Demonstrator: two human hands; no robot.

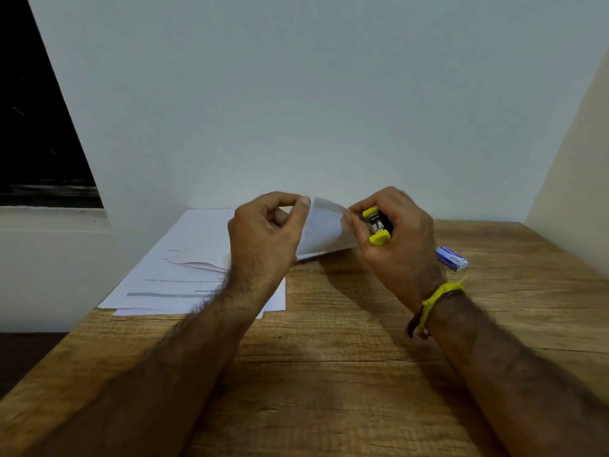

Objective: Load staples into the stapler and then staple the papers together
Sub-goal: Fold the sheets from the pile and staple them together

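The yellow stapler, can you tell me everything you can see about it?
The stapler is small, with bright yellow ends that look like plastic and a dark, silvery metal middle. The right hand grips it, fingers curled round it, held up above the wooden table. It sits right at the lifted corner of the papers, which the left hand pinches. Whether the papers are inside its mouth cannot be told.

Wood table (pixel 329 390), white wall (pixel 296 94), dark window (pixel 33 127).

Left hand (pixel 263 235) pinching raised papers (pixel 324 230), right hand (pixel 398 239) gripping yellow stapler (pixel 378 225) at their corner, staple box (pixel 452 257) on wooden tabletop (pixel 329 374)
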